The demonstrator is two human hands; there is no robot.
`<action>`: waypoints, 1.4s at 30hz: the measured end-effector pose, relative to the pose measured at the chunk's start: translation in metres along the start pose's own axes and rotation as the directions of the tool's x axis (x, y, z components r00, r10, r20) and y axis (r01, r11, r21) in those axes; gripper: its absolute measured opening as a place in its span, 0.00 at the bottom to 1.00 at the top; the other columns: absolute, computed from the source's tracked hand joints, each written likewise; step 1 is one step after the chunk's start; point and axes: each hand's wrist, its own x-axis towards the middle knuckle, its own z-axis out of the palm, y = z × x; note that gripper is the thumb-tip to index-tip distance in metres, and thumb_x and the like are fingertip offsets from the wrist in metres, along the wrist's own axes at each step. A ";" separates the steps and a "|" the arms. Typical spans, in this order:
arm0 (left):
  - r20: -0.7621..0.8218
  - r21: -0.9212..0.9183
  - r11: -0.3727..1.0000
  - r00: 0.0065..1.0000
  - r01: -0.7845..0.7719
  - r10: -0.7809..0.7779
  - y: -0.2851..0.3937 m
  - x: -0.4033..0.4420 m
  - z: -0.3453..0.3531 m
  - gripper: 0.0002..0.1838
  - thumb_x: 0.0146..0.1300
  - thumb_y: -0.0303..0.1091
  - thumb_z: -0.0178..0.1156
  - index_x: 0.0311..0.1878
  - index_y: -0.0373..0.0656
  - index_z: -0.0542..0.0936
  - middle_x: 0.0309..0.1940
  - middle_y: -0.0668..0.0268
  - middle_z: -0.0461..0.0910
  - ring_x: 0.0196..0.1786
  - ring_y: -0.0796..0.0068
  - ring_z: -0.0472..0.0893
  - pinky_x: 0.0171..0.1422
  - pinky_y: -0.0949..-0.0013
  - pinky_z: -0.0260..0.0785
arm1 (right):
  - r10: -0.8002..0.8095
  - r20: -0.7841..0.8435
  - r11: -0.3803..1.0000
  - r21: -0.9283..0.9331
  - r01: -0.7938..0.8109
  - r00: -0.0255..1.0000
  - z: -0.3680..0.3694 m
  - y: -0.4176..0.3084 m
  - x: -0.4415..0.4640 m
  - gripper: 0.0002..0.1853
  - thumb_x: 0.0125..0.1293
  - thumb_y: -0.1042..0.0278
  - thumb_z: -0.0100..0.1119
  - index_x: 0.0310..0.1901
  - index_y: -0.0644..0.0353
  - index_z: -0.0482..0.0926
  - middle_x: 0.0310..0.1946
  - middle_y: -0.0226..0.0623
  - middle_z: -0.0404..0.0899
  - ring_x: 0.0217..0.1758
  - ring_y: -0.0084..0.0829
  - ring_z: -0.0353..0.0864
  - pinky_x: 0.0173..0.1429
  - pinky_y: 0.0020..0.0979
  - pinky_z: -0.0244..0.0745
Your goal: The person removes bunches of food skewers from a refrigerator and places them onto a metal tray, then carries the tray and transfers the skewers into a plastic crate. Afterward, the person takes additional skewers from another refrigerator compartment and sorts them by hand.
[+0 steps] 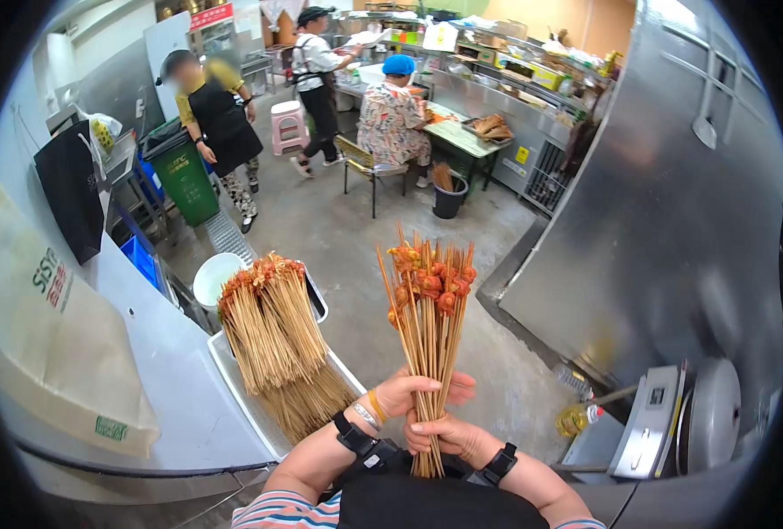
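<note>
In front of my chest stands an upright bundle of skewers, with reddish-orange food pieces clustered at the top and bare sticks below. My left hand wraps around the sticks at mid-length, its fingertips showing on the far side. Lower down, near the stick ends, my right hand grips the same bundle with the thumb across the front. To the left, a large heap of similar skewers lies in a white tray, food ends pointing away from me.
A white round tub sits behind the heap. At left lies a cream bag on a metal surface. An oil bottle and a round metal lid are at lower right. Several people, a green bin and a table are farther off.
</note>
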 end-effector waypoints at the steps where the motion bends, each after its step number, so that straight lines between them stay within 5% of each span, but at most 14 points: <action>1: 0.018 -0.092 0.995 0.999 -0.030 0.031 0.004 0.007 -0.006 0.37 0.61 0.30 0.54 0.71 0.44 0.49 0.46 0.54 0.76 0.50 0.62 0.78 0.58 0.60 0.68 | 0.019 0.121 1.000 0.000 -0.019 0.992 -0.007 -0.015 0.009 0.11 0.61 0.62 0.62 0.33 0.60 0.72 0.23 0.32 0.73 0.28 0.28 0.75 0.38 0.29 0.73; 4: -0.025 -0.061 0.982 0.984 -0.179 0.178 0.017 0.037 -0.032 0.37 0.61 0.29 0.54 0.71 0.44 0.48 0.39 0.61 0.74 0.39 0.71 0.76 0.49 0.65 0.70 | 0.100 -0.012 0.949 -0.299 -0.098 0.995 -0.020 -0.065 0.022 0.14 0.61 0.60 0.62 0.39 0.62 0.74 0.29 0.33 0.76 0.35 0.26 0.76 0.42 0.30 0.74; 6: -0.157 0.042 0.974 0.961 -0.224 0.228 0.038 0.052 -0.036 0.33 0.61 0.29 0.54 0.69 0.43 0.53 0.36 0.64 0.72 0.36 0.74 0.73 0.46 0.66 0.69 | -0.036 -0.010 0.705 -0.709 0.018 0.999 -0.050 -0.106 0.024 0.18 0.60 0.62 0.65 0.45 0.65 0.74 0.35 0.33 0.78 0.41 0.25 0.77 0.44 0.29 0.75; 8: -0.272 0.152 0.951 0.913 -0.271 0.304 0.055 0.071 -0.046 0.30 0.62 0.29 0.54 0.66 0.42 0.58 0.34 0.66 0.70 0.33 0.77 0.71 0.43 0.68 0.68 | -0.289 -0.194 0.670 -0.741 0.053 0.937 -0.061 -0.170 0.023 0.18 0.58 0.66 0.66 0.48 0.65 0.74 0.36 0.31 0.78 0.44 0.22 0.77 0.43 0.27 0.75; 11: -0.338 0.290 0.935 0.892 -0.204 0.300 0.068 0.098 -0.058 0.20 0.62 0.29 0.55 0.57 0.40 0.67 0.35 0.67 0.72 0.35 0.77 0.73 0.44 0.69 0.69 | -0.452 -0.165 0.613 -0.771 0.171 0.877 -0.038 -0.265 0.039 0.13 0.58 0.72 0.65 0.44 0.63 0.77 0.35 0.32 0.78 0.40 0.23 0.79 0.39 0.26 0.75; 13: -0.450 0.245 0.933 0.822 -0.262 0.349 0.080 0.125 -0.052 0.13 0.61 0.29 0.55 0.49 0.41 0.70 0.34 0.68 0.73 0.36 0.77 0.74 0.43 0.70 0.69 | -0.529 0.076 0.295 -0.917 0.267 0.845 -0.010 -0.307 0.065 0.09 0.57 0.72 0.64 0.39 0.62 0.79 0.31 0.34 0.78 0.31 0.27 0.81 0.34 0.28 0.75; 14: -0.455 0.256 0.927 0.812 -0.273 0.365 0.085 0.138 -0.052 0.13 0.61 0.29 0.55 0.49 0.41 0.70 0.34 0.68 0.73 0.36 0.77 0.74 0.43 0.70 0.69 | -0.521 0.094 0.290 -0.915 0.279 0.848 -0.014 -0.316 0.079 0.09 0.57 0.72 0.64 0.39 0.62 0.79 0.31 0.34 0.78 0.31 0.27 0.81 0.34 0.28 0.75; 16: -0.535 0.299 0.908 0.735 -0.295 0.415 0.090 0.155 -0.055 0.14 0.61 0.27 0.54 0.50 0.40 0.70 0.35 0.67 0.74 0.37 0.75 0.75 0.43 0.70 0.70 | -0.648 0.381 -0.234 -0.924 0.303 0.659 -0.029 -0.327 0.115 0.06 0.55 0.74 0.63 0.35 0.65 0.79 0.23 0.33 0.74 0.22 0.25 0.75 0.26 0.25 0.71; 20: -0.569 0.367 0.874 0.667 -0.317 0.481 0.091 0.185 -0.070 0.15 0.60 0.28 0.52 0.51 0.40 0.69 0.38 0.65 0.74 0.40 0.73 0.76 0.46 0.68 0.70 | -0.636 0.373 -0.289 -0.927 0.240 0.675 -0.059 -0.346 0.139 0.06 0.56 0.74 0.64 0.34 0.64 0.79 0.19 0.30 0.73 0.20 0.24 0.72 0.25 0.24 0.68; 21: -0.575 0.368 0.873 0.660 -0.319 0.484 0.092 0.191 -0.075 0.15 0.60 0.28 0.52 0.51 0.40 0.69 0.38 0.65 0.74 0.40 0.73 0.76 0.46 0.68 0.70 | -0.631 0.377 -0.286 -0.926 0.247 0.678 -0.068 -0.350 0.143 0.06 0.56 0.74 0.64 0.34 0.64 0.79 0.19 0.30 0.73 0.20 0.24 0.72 0.25 0.24 0.68; 23: -0.522 0.294 0.878 0.706 -0.378 0.479 0.097 0.197 -0.083 0.17 0.61 0.33 0.52 0.53 0.39 0.68 0.38 0.64 0.75 0.41 0.72 0.76 0.48 0.66 0.70 | -0.519 0.038 0.483 -0.811 0.330 0.854 -0.086 -0.356 0.153 0.07 0.60 0.69 0.62 0.35 0.63 0.78 0.20 0.26 0.75 0.22 0.19 0.73 0.26 0.23 0.67; 24: -0.523 0.297 0.875 0.701 -0.383 0.485 0.100 0.200 -0.084 0.17 0.61 0.33 0.52 0.53 0.39 0.68 0.38 0.64 0.75 0.41 0.72 0.76 0.48 0.66 0.70 | -0.516 0.044 0.481 -0.812 0.331 0.856 -0.093 -0.363 0.157 0.07 0.60 0.69 0.62 0.35 0.63 0.78 0.20 0.26 0.75 0.22 0.19 0.73 0.26 0.23 0.67; 26: -0.558 0.251 0.872 0.673 -0.420 0.485 0.103 0.207 -0.083 0.19 0.61 0.36 0.51 0.53 0.38 0.68 0.39 0.63 0.75 0.41 0.70 0.76 0.49 0.63 0.70 | -0.382 0.008 0.717 -0.629 0.302 0.924 -0.106 -0.374 0.159 0.06 0.64 0.68 0.59 0.36 0.62 0.78 0.22 0.22 0.73 0.23 0.12 0.67 0.26 0.18 0.62; 42: -0.646 0.196 0.886 0.624 -0.420 0.439 0.135 0.212 -0.097 0.16 0.65 0.35 0.57 0.54 0.47 0.66 0.38 0.69 0.75 0.36 0.76 0.78 0.41 0.69 0.73 | -0.449 0.089 0.610 -0.696 0.378 0.889 -0.099 -0.372 0.190 0.06 0.68 0.74 0.50 0.44 0.63 0.68 0.27 0.33 0.77 0.19 0.15 0.70 0.22 0.18 0.64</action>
